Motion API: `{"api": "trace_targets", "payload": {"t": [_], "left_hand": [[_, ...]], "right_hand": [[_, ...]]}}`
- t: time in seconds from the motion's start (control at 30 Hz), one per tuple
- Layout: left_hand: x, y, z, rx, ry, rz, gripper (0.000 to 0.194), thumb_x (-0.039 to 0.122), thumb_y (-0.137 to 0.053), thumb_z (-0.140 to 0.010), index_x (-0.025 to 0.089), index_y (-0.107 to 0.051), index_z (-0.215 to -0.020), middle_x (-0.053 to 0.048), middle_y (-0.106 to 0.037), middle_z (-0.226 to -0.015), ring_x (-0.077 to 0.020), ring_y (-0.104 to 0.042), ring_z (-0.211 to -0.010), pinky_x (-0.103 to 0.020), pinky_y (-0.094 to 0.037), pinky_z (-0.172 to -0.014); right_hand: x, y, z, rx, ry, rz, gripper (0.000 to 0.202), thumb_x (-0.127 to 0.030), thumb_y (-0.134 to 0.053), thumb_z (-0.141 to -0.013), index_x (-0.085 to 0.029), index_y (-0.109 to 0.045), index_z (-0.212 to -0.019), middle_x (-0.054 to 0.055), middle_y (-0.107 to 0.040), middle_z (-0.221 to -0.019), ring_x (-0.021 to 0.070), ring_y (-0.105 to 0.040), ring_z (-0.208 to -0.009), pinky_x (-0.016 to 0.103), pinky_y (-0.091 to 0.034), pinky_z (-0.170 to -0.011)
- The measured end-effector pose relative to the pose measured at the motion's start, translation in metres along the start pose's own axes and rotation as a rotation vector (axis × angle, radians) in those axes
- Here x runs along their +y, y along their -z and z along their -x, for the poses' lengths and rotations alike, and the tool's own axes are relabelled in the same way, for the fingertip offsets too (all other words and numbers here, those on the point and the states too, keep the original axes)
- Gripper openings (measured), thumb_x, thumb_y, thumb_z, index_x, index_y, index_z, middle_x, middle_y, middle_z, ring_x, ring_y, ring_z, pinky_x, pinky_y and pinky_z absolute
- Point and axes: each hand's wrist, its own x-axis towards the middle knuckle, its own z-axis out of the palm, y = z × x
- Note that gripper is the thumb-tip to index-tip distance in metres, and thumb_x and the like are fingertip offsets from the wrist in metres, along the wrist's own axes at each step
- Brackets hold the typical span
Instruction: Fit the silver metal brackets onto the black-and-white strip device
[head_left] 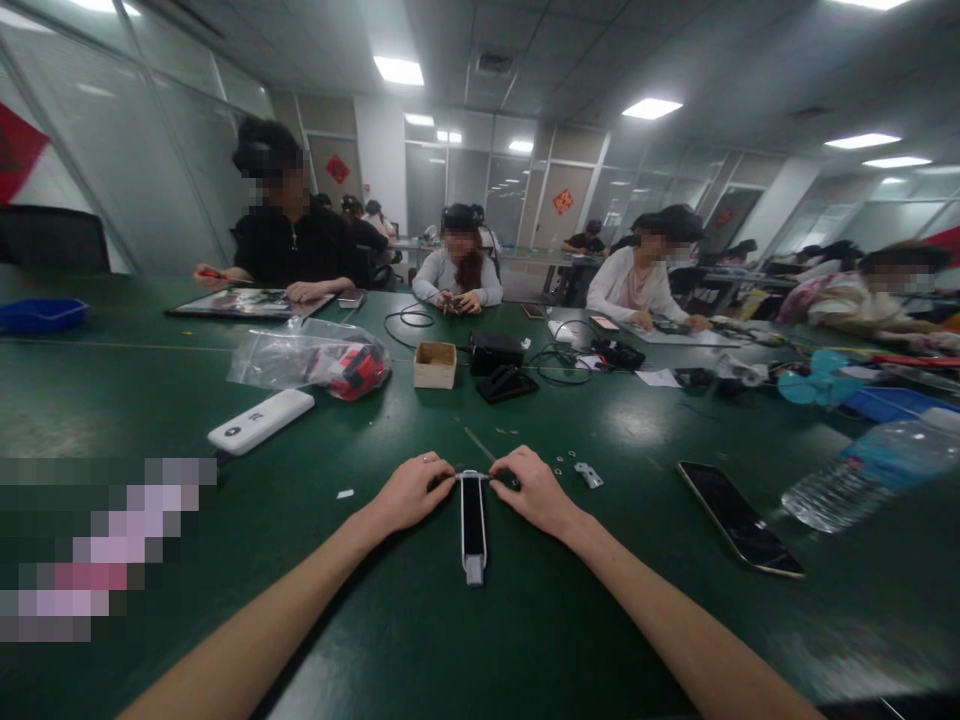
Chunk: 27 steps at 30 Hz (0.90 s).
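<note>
A narrow device with a black face and a white frame [473, 520] lies lengthwise in front of me on the green table, a white block at its near end. At its far left corner, my left hand [411, 490] is closed, thumb and fingertips pinching the edge. My right hand [534, 490] pinches the far right corner in the same way. Something thin and pale crosses between the fingertips; what it is I cannot make out. Small rings and a little metal bracket [589, 475] lie just right of my right hand. A white scrap [345, 494] rests left of my left hand.
A white power bank [262, 422] and a plastic bag with red parts [349, 365] lie at left. Beyond my hands stand a small open box [435, 366] and a black case [496, 350]. A phone [739, 515] and water bottle [862, 475] lie right. Co-workers sit opposite.
</note>
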Motion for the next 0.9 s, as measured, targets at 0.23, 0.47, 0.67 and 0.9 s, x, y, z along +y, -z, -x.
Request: {"api": "trace_targets", "payload": {"t": [0.23, 0.47, 0.67, 0.9], "left_hand": [[0.0001, 0.0008, 0.0005, 0.004, 0.004, 0.001, 0.022, 0.027, -0.046, -0.089, 0.016, -0.065, -0.091, -0.005, -0.061, -0.084, -0.0154, -0.057, -0.075, -0.025, -0.044, -0.069], [-0.0005, 0.0013, 0.0011, 0.002, -0.001, 0.009, 0.022, 0.029, -0.046, -0.09, 0.017, -0.065, -0.091, -0.005, -0.061, -0.087, -0.0152, -0.056, -0.077, -0.025, -0.044, -0.07], [0.0016, 0.0029, 0.0009, -0.015, 0.014, 0.014, 0.023, 0.028, -0.045, -0.09, 0.016, -0.065, -0.091, -0.005, -0.061, -0.085, -0.0158, -0.057, -0.076, -0.025, -0.044, -0.068], [0.0007, 0.0015, 0.0007, -0.012, 0.009, 0.014, 0.022, 0.027, -0.046, -0.09, 0.017, -0.065, -0.09, -0.005, -0.061, -0.086, -0.0156, -0.057, -0.078, -0.025, -0.045, -0.071]], "right_hand": [[0.0007, -0.0001, 0.0004, 0.009, 0.03, 0.003, 0.01, -0.012, -0.063, -0.078, -0.017, -0.062, -0.086, 0.004, -0.065, -0.086, 0.0191, -0.053, -0.086, 0.034, -0.045, -0.076], [-0.0008, 0.0021, 0.0003, -0.039, 0.004, 0.027, 0.01, -0.014, -0.061, -0.081, -0.018, -0.062, -0.089, 0.004, -0.066, -0.09, 0.0188, -0.054, -0.088, 0.034, -0.045, -0.077], [0.0, 0.0038, 0.0003, -0.035, 0.034, 0.023, 0.008, -0.016, -0.061, -0.083, -0.019, -0.063, -0.09, 0.003, -0.067, -0.088, 0.019, -0.054, -0.086, 0.035, -0.043, -0.076], [0.0004, 0.0051, 0.0001, -0.05, 0.037, 0.064, 0.004, -0.02, -0.06, -0.085, -0.019, -0.063, -0.086, 0.004, -0.066, -0.085, 0.0198, -0.053, -0.085, 0.035, -0.042, -0.075]]}}
